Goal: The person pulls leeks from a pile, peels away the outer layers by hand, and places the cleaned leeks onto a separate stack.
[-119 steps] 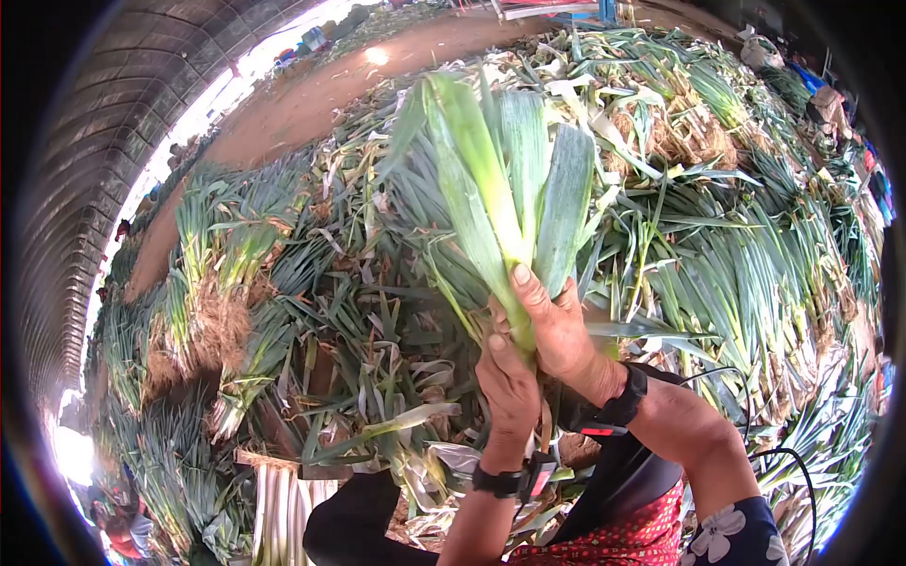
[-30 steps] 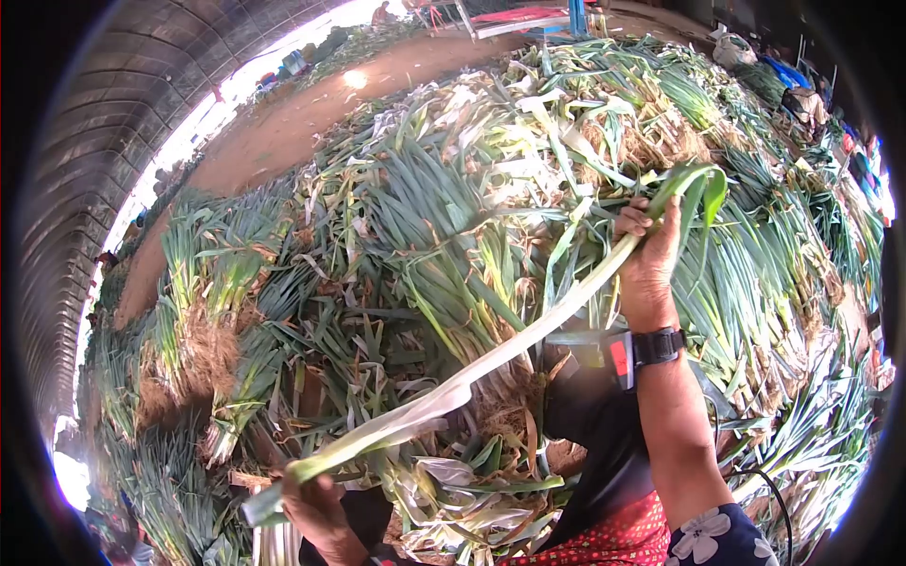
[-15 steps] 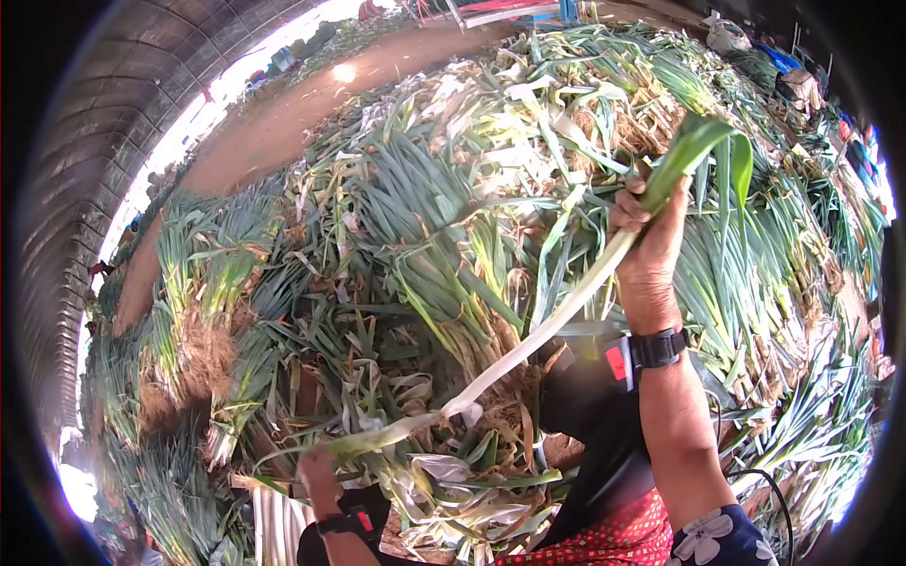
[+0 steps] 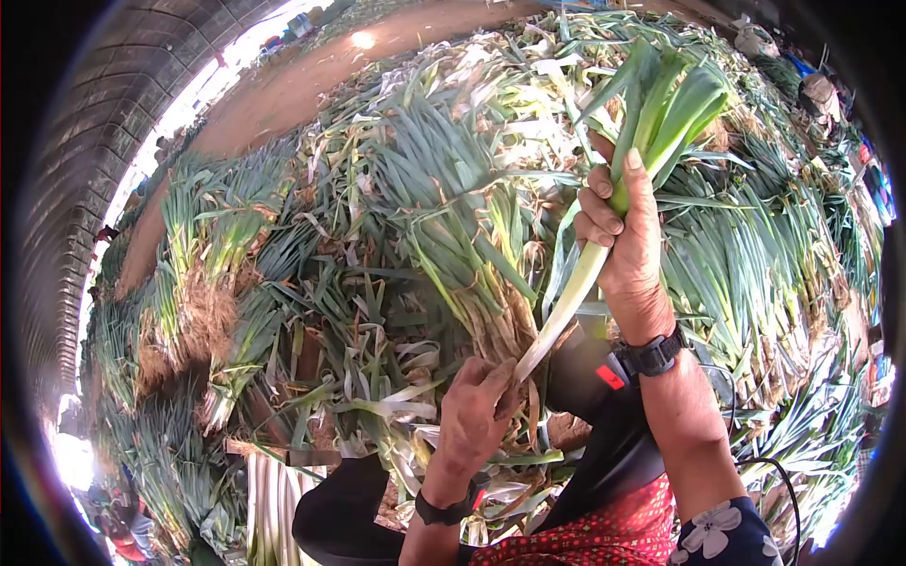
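Heaped leeks fill the ground under an arched shelter.

Far left, root-end bundles (image 4: pixel 203 311) lie against the pile (image 4: pixel 444 189); trimmed white stalks (image 4: pixel 269 500) sit near. The left hand (image 4: pixel 477 420) pinches the pale base of one leek (image 4: pixel 576 283) between closed fingers, and the right hand (image 4: pixel 628 236) is wrapped tight round its green neck, holding it upright. It looks light, firm in the shank and floppy in the leaves, so best gripped low.
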Tool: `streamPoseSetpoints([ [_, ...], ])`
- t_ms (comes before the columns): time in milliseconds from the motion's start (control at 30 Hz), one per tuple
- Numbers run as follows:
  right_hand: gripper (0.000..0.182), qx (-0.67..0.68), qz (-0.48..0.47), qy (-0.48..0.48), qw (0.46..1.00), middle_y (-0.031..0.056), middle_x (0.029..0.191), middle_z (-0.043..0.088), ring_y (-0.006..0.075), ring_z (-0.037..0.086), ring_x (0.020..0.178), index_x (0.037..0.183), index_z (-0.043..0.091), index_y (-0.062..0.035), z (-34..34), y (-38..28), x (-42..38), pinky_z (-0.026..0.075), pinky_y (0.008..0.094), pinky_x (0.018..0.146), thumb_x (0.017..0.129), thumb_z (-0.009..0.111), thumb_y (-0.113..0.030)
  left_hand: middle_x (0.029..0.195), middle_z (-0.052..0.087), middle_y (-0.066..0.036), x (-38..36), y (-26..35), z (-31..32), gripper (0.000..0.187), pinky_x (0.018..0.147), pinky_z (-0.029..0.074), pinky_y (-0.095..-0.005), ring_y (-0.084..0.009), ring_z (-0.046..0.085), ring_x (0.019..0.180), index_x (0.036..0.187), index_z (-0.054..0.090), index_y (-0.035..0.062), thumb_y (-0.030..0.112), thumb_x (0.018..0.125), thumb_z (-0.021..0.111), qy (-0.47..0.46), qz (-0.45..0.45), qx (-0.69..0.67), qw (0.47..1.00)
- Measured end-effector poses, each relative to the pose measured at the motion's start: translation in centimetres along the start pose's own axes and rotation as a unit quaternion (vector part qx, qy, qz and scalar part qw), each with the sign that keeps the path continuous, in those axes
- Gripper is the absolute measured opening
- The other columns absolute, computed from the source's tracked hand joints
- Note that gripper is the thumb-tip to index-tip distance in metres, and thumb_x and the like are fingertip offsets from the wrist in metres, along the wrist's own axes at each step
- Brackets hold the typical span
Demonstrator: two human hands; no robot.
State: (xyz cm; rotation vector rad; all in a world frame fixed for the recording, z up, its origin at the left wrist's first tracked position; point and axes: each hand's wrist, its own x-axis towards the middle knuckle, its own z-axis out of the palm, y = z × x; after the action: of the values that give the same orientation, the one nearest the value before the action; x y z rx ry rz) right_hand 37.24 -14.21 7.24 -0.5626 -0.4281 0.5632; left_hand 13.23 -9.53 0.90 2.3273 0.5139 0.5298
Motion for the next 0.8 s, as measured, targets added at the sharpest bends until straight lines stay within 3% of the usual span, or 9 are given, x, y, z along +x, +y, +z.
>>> streamPoseSetpoints([
  [333,0.055,-0.004,0.012,-0.006,1.0,-0.0014,0.073,0.045,0.0036,0.03,0.047,0.128,0.045,0.0001,0.5,0.4,-0.6,0.027,0.019,0.04,0.096,0.054,-0.043,0.082,0.058,-0.016,-1.4,-0.4,1.9,0.025,0.061,0.05,-0.0367,-0.0325,0.061,0.069,0.097,0.066,0.0029,-0.006,0.073,0.065,0.047,-0.026,0.011,0.999],
  [533,0.062,-0.032,0.023,-0.021,0.999,-0.0004,0.071,0.045,0.0052,0.03,0.046,0.128,0.045,-0.0001,0.6,0.5,-0.5,0.028,0.0204,0.04,0.096,0.046,-0.054,0.079,0.061,-0.009,-2.5,-4.1,2.9,0.011,0.06,0.05,-0.0295,-0.0231,0.063,0.065,0.091,0.061,0.0029,0.001,0.08,0.065,0.137,-0.126,-0.084,0.979],
  [567,0.063,-0.023,0.015,-0.028,0.999,-0.0004,0.071,0.046,0.0051,0.03,0.046,0.128,0.045,-0.0001,0.4,0.4,-0.3,0.028,0.0202,0.041,0.096,0.047,-0.054,0.079,0.063,-0.007,-2.8,-4.5,3.0,0.007,0.061,0.051,-0.0286,-0.0203,0.064,0.065,0.091,0.061,0.003,0.004,0.084,0.063,0.178,-0.21,-0.291,0.916],
  [600,0.064,-0.015,0.009,-0.035,0.999,-0.0004,0.072,0.046,0.005,0.029,0.046,0.128,0.045,0.0,0.3,0.5,-0.3,0.027,0.0199,0.041,0.095,0.047,-0.054,0.079,0.064,-0.006,-3.1,-4.8,3.1,0.005,0.063,0.051,-0.0277,-0.0175,0.064,0.066,0.091,0.06,0.0032,0.007,0.089,0.061,0.211,-0.283,-0.481,0.802],
  [633,0.065,-0.037,-0.006,-0.019,0.999,-0.0048,0.073,0.043,0.0016,0.028,0.048,0.13,0.047,0.0026,0.5,0.3,-0.3,0.025,0.017,0.041,0.097,0.046,-0.053,0.078,0.065,-0.004,-3.4,-5.3,3.0,0.008,0.065,0.053,-0.0277,-0.0155,0.065,0.067,0.09,0.06,0.0048,0.012,0.093,0.058,0.227,-0.244,-0.583,0.741],
  [667,0.064,-0.023,-0.007,-0.01,1.0,-0.0044,0.074,0.043,0.0009,0.027,0.047,0.129,0.047,0.0032,0.4,0.2,-0.1,0.025,0.0162,0.04,0.097,0.047,-0.052,0.078,0.065,-0.004,-3.9,-5.5,2.8,0.008,0.065,0.053,-0.0277,-0.0155,0.065,0.067,0.09,0.06,0.0048,0.012,0.093,0.058,0.23,-0.248,-0.582,0.739],
  [733,0.062,0.014,-0.011,-0.041,0.999,-0.0041,0.074,0.043,0.0005,0.026,0.046,0.129,0.048,0.0029,-0.6,0.1,0.5,0.025,0.0155,0.039,0.097,0.048,-0.05,0.079,0.062,-0.002,-3.9,-4.9,1.4,0.006,0.069,0.057,-0.0281,-0.0135,0.063,0.071,0.096,0.059,0.0074,0.013,0.095,0.058,0.256,-0.208,-0.681,0.654],
  [767,0.062,0.035,-0.01,-0.046,0.998,-0.0038,0.073,0.043,0.0003,0.025,0.045,0.13,0.047,0.0028,-0.9,0.2,0.6,0.026,0.0153,0.039,0.097,0.049,-0.049,0.08,0.06,-0.003,-3.9,-4.2,0.6,0.007,0.07,0.054,-0.0268,-0.0128,0.057,0.069,0.094,0.059,0.0045,0.011,0.094,0.058,0.289,-0.239,-0.684,0.626],
  [800,0.062,0.039,-0.006,-0.048,0.998,-0.0039,0.073,0.043,0.0002,0.027,0.045,0.131,0.046,0.0032,-1.2,0.0,0.7,0.026,0.0152,0.039,0.097,0.049,-0.049,0.08,0.06,-0.003,-4.1,-4.8,0.1,0.007,0.07,0.054,-0.0268,-0.0128,0.057,0.069,0.094,0.059,0.0045,0.011,0.094,0.058,0.292,-0.238,-0.683,0.626],
])
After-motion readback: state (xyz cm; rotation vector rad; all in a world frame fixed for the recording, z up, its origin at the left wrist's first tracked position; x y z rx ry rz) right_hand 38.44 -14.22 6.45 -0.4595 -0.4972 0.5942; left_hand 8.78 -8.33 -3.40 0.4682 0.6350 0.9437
